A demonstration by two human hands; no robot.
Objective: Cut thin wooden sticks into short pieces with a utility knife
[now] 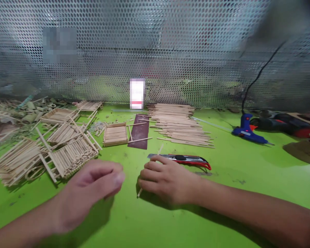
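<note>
My right hand point(167, 179) rests low over the green table, its fingers curled round a thin wooden stick point(138, 194). One end of the stick shows below the fingers and the other above them. Just beyond those fingers lies a red and black box cutter point(193, 159) with its blade out to the left. My left hand point(88, 193) is raised over the table with its fingers curled in and the thumb on top. Whatever it might hold is hidden. Left of it sit small frames built of sticks point(74, 155).
A row of loose sticks point(175, 122) lies ahead, beside a dark brown plate point(139, 134) and a small stick tray point(115, 135). A blue glue gun point(249, 131) with a cord stands at right. Perforated metal mesh point(160, 62) closes off the back.
</note>
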